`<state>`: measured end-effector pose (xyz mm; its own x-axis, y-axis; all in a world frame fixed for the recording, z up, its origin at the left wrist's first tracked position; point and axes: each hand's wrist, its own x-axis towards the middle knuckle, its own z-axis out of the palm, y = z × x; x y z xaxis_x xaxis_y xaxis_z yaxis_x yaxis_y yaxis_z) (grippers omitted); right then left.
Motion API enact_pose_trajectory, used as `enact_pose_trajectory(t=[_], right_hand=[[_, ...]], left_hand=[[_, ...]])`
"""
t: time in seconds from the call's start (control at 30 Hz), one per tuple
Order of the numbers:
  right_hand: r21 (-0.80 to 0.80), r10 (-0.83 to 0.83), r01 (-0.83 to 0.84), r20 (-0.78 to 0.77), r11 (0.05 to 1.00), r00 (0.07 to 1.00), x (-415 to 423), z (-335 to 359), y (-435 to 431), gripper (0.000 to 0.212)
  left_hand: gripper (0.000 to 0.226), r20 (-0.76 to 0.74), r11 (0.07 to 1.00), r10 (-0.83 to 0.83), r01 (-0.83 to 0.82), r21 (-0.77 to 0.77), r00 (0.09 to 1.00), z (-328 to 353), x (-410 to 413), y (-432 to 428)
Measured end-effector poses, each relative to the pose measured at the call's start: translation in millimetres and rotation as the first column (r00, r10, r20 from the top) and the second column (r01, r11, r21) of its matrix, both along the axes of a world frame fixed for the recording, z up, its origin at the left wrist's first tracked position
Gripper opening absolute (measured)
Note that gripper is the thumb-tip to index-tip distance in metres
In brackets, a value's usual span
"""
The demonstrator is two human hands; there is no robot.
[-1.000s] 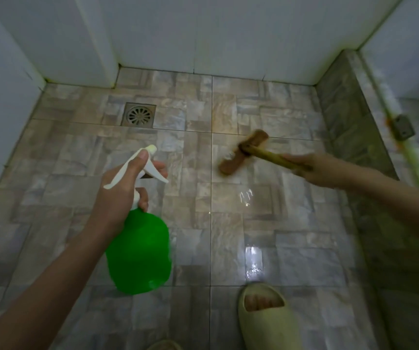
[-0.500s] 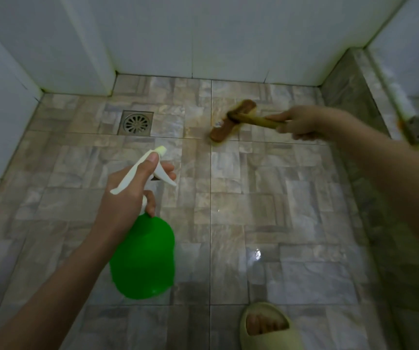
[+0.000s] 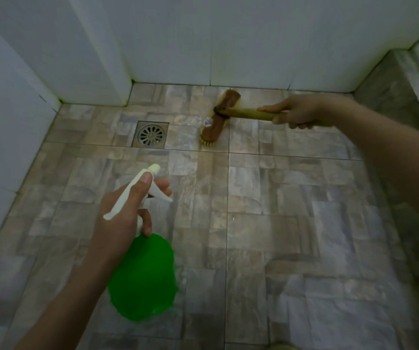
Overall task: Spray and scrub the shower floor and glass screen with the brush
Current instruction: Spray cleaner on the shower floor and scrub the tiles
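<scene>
My left hand (image 3: 125, 210) grips the white trigger head of a green spray bottle (image 3: 144, 276), held above the tiled shower floor (image 3: 279, 223) at the lower left. My right hand (image 3: 296, 113) holds the yellow-brown handle of a wooden scrub brush (image 3: 218, 117). The brush head lies bristles down on the floor near the back wall, just right of the drain. The glass screen cannot be made out.
A round metal floor drain (image 3: 151, 134) sits at the back left. White tiled walls (image 3: 203, 39) close the back and left. A raised stone-look kerb (image 3: 395, 97) runs along the right side.
My right hand has pushed the brush farther away across the floor, from the middle toward the back wall. The spray bottle has stayed about where it was.
</scene>
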<state>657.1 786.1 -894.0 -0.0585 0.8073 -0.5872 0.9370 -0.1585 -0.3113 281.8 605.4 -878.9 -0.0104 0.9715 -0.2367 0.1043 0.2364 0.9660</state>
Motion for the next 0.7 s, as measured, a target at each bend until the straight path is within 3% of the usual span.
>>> enact_pose_trajectory(t=[0.13, 0.2, 0.4, 0.5, 0.57, 0.63, 0.7], right_hand=[[-0.201, -0.053, 0.056, 0.019, 0.978, 0.998, 29.4, 33.9, -0.8, 0.047], [-0.181, -0.078, 0.085, 0.046, 0.980, 0.996, 20.3, 39.3, -3.4, 0.046], [0.006, 0.128, -0.128, -0.043, 0.992, 0.991, -63.9, -17.6, 7.2, 0.049], [-0.148, 0.135, -0.139, -0.041, 0.979, 0.990, -10.1, 3.0, 14.6, 0.048], [-0.269, 0.016, -0.019, -0.014, 0.963, 1.000, 28.6, 17.2, 13.7, 0.052], [-0.274, -0.063, 0.056, -0.017, 0.960, 0.998, 29.9, 23.2, 12.2, 0.053], [-0.180, 0.032, -0.039, -0.039, 0.983, 0.999, -14.8, 14.2, 11.4, 0.048]], left_hand=[[0.052, -0.023, 0.999, 0.026, -0.026, -0.025, 0.999, -4.8, -16.9, 0.6], [0.042, -0.010, 0.998, 0.053, -0.053, -0.024, 0.999, -6.5, -23.2, 2.5], [0.050, -0.058, 0.999, 0.051, -0.052, -0.017, 0.997, -12.5, -23.0, 4.5], [0.045, -0.017, 0.998, 0.061, -0.061, -0.031, 0.998, -11.1, -30.0, 3.2], [0.045, 0.003, 0.996, 0.081, -0.081, -0.025, 0.997, -10.2, -36.0, 2.8], [0.048, 0.013, 0.995, 0.094, -0.094, -0.037, 0.995, -10.7, -38.2, 2.5], [0.045, 0.017, 0.994, 0.095, -0.094, -0.046, 0.995, -12.1, -37.8, 1.1]])
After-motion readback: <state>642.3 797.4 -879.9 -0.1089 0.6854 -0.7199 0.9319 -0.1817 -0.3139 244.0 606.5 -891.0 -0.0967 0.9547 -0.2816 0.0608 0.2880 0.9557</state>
